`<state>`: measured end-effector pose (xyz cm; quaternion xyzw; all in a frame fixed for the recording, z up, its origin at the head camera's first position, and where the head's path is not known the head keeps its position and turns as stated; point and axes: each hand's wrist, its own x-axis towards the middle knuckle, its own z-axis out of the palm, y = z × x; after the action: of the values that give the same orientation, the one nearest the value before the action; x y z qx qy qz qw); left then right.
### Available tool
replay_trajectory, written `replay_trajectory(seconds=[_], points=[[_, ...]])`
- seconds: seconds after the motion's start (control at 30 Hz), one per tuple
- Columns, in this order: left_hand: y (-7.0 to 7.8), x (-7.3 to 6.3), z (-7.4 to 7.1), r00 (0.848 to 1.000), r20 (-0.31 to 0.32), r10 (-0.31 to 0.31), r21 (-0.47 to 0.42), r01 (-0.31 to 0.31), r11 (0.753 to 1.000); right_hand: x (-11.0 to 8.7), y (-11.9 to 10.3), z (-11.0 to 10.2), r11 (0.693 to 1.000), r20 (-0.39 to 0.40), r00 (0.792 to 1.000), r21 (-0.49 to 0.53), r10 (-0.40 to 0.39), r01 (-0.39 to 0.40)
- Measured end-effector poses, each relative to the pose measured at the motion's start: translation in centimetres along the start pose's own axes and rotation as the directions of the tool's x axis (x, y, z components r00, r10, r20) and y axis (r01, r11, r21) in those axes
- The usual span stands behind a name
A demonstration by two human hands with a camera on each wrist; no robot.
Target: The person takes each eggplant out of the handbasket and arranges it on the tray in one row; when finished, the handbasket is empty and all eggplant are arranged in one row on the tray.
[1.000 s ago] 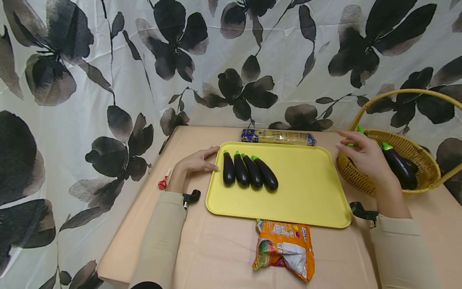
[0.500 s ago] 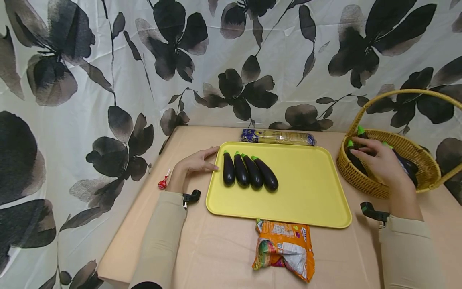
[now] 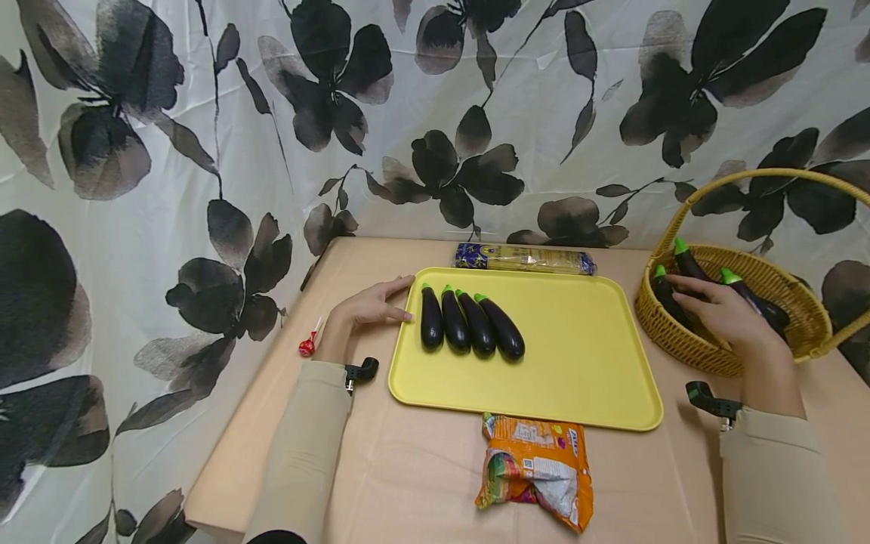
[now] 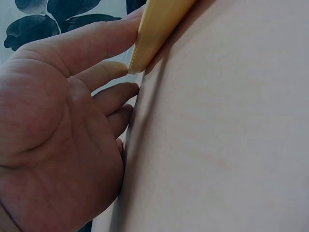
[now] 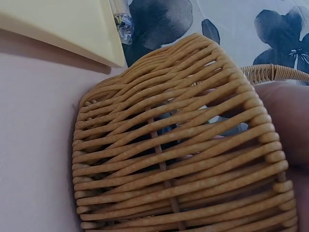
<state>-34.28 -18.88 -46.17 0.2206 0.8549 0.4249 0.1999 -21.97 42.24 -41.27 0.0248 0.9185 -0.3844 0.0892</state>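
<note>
My left hand (image 3: 367, 306) holds the left rim of a yellow tray (image 3: 578, 363), thumb over the edge and index finger against its outer side. The left wrist view shows the tray edge (image 4: 154, 34) between thumb and index finger (image 4: 108, 70). Several dark purple eggplants with green tops, one of them the rightmost eggplant (image 3: 499, 326), lie side by side on the tray's left half. At right, my right hand (image 3: 734, 317) reaches into a wicker basket (image 3: 652, 325), its extended fingers beside an eggplant (image 3: 669, 298). In the right wrist view the basket wall (image 5: 178, 145) hides most of that hand.
More eggplants, including one at the right (image 3: 754, 298), lie in the basket under its tall handle (image 3: 761, 175). A clear-wrapped pack (image 3: 523, 258) is behind the tray; an orange snack bag (image 3: 537, 468) is in front. A red lollipop (image 3: 308, 345) lies left. Floral cloth hangs behind.
My right hand has moved right and down into the basket from above its left rim, uncovering the eggplants there. My left hand, the tray and the eggplants on it stay put.
</note>
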Motion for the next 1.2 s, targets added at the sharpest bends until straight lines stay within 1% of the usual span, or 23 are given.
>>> replay_trajectory(seconds=[0.13, 0.27, 0.5, 0.67, 0.9, 1.03, 1.2], points=[[0.08, -0.03, 0.08, 1.0, 0.004, -0.003, -0.008, 0.003, 1.0, 0.01, 0.2, -0.03, 0.998, 0.004, 1.0, -0.059, 0.005, -0.005], [0.04, 0.0, 0.1, 1.0, 0.002, -0.007, -0.009, 0.007, 1.0, -0.05, 0.21, -0.05, 0.997, 0.013, 1.0, -0.079, 0.011, -0.01], [-0.1, 0.07, -0.01, 1.0, 0.0, 0.0, 0.001, 0.0, 1.0, 0.12, 0.48, 0.08, 0.997, -0.003, 1.0, -0.073, -0.007, 0.007], [-0.03, 0.04, -0.01, 1.0, 0.0, 0.004, 0.005, -0.004, 1.0, 0.1, 0.63, 0.14, 0.999, -0.009, 1.0, -0.054, 0.005, -0.005], [-0.16, 0.1, -0.03, 1.0, -0.004, 0.0, 0.01, 0.0, 1.0, -0.09, 0.47, -0.13, 0.998, 0.022, 1.0, -0.055, -0.009, 0.01], [-0.2, 0.07, -0.01, 1.0, -0.003, -0.001, 0.01, 0.001, 1.0, 0.02, 0.58, -0.21, 0.998, 0.026, 1.0, -0.059, -0.014, 0.016], [-0.18, 0.04, -0.04, 1.0, -0.003, -0.007, 0.016, 0.007, 1.0, -0.16, 0.79, -0.41, 0.999, 0.011, 0.999, 0.001, -0.038, 0.038]])
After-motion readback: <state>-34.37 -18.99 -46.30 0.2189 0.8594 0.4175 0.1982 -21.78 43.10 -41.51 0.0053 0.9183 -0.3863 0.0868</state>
